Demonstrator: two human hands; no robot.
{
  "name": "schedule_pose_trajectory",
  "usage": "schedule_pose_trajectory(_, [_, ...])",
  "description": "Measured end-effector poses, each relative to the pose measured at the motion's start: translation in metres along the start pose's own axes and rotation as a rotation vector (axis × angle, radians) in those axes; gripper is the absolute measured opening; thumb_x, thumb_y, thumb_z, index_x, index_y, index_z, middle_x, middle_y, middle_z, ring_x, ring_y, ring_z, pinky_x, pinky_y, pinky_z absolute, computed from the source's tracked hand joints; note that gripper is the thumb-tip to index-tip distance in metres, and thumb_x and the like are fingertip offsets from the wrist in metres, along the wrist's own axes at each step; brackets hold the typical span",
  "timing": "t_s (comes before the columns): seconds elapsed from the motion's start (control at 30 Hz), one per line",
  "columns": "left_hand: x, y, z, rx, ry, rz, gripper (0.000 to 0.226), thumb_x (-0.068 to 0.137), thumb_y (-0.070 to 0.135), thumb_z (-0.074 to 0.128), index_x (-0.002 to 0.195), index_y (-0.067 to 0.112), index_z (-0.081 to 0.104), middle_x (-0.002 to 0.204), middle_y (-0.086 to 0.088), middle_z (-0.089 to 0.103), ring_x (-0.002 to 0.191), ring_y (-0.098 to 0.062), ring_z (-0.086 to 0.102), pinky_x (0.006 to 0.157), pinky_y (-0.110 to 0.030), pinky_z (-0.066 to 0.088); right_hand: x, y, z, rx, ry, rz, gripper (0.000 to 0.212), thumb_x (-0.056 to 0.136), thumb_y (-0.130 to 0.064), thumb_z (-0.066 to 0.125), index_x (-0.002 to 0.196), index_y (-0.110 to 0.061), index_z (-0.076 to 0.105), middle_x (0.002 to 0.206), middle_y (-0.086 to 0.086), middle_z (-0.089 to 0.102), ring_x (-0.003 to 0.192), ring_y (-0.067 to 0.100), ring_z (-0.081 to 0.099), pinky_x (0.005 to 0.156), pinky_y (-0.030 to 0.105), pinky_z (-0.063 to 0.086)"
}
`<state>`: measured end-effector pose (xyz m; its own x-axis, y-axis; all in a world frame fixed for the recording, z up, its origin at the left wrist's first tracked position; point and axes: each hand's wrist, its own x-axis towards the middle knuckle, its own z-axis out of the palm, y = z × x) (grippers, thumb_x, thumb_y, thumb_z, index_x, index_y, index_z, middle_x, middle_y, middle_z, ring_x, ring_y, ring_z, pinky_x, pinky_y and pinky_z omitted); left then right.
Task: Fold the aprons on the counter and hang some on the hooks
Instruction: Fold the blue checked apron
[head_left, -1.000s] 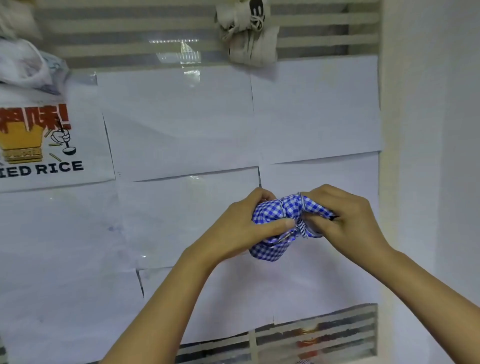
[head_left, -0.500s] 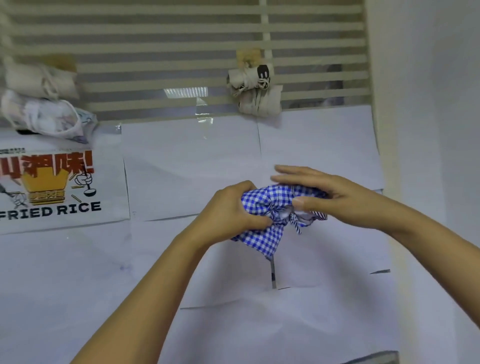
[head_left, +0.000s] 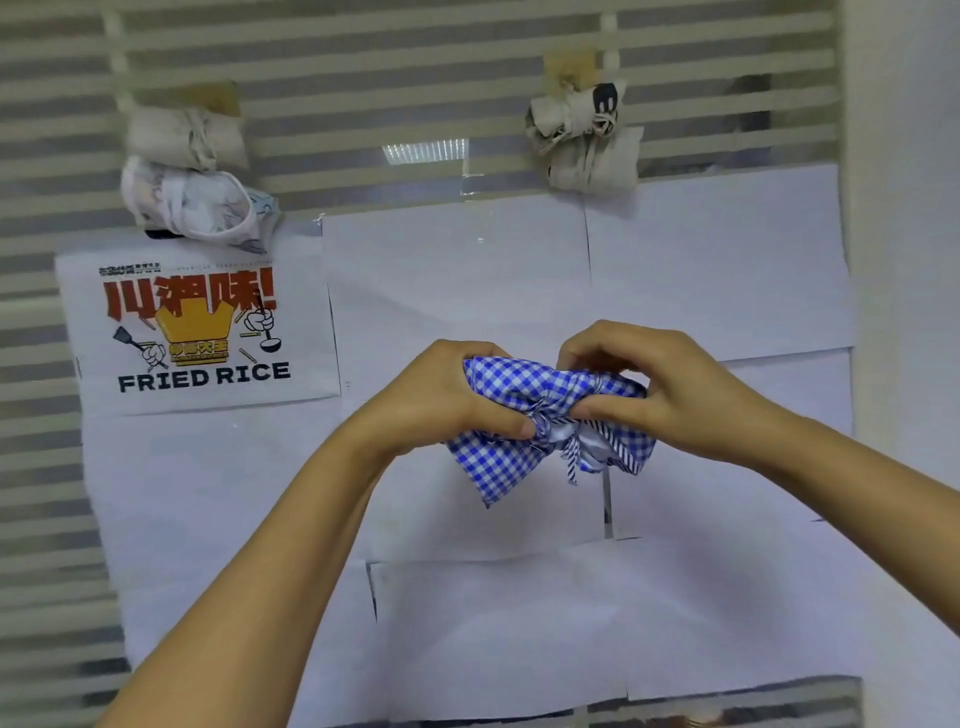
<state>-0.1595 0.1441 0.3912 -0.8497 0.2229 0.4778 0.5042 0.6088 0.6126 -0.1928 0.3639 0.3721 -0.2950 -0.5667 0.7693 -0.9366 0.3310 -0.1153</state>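
A rolled blue-and-white checked apron (head_left: 519, 395) is held in mid air in front of a paper-covered wall. My left hand (head_left: 441, 395) grips its left end, thumb pressed near the tied string. My right hand (head_left: 654, 384) curls over the right end and pinches the bundle by the knot; a striped string end dangles below. Rolled beige aprons hang from a hook at the upper right (head_left: 582, 140). Another beige roll (head_left: 182, 137) hangs at the upper left with a white printed bundle (head_left: 192, 208) under it. No counter is in view.
White paper sheets (head_left: 452, 270) cover a slatted panel (head_left: 363, 78). A "FRIED RICE" poster (head_left: 197, 338) is at the left. A white wall (head_left: 904, 208) runs down the right side.
The view has tilted upward, bringing both hooks with their rolled aprons into sight. My right hand went from flat fingers over the bundle to curling and pinching it at the knot.
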Motion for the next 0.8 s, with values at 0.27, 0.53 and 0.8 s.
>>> schedule_pose_trajectory(0.27, [-0.028,-0.016,-0.015,0.071,0.079,0.01,0.041,0.056,0.005,0.089,0.081,0.02,0.06,0.076,0.007,0.068,0.068,-0.004,0.064,0.06,-0.02,0.053,0.0,-0.01,0.047,0.026,0.057,-0.018,0.019,0.072,-0.032,0.066,0.081,-0.029,0.049,0.079,-0.014,0.055,0.073,0.004,0.049,0.064,0.011,0.036])
schedule_pose_trajectory(0.53, [-0.075,-0.035,-0.038,0.076,0.146,-0.065,0.04,0.056,0.004,0.089,0.08,0.019,0.06,0.076,0.006,0.069,0.07,-0.004,0.065,0.06,-0.019,0.053,0.005,-0.034,0.088,0.42,0.01,0.057,0.016,0.084,-0.035,0.062,0.078,-0.02,0.06,0.077,-0.012,0.063,0.073,0.002,0.057,0.07,0.011,0.04])
schedule_pose_trajectory(0.8, [-0.135,-0.027,-0.061,0.132,0.075,-0.188,0.039,0.058,-0.002,0.086,0.085,0.016,0.065,0.082,0.004,0.071,0.079,-0.01,0.068,0.073,-0.026,0.055,0.02,-0.068,0.104,0.612,-0.301,-0.026,0.014,0.078,-0.018,0.074,0.089,-0.023,0.067,0.066,0.009,0.066,0.059,0.012,0.058,0.07,0.036,0.052])
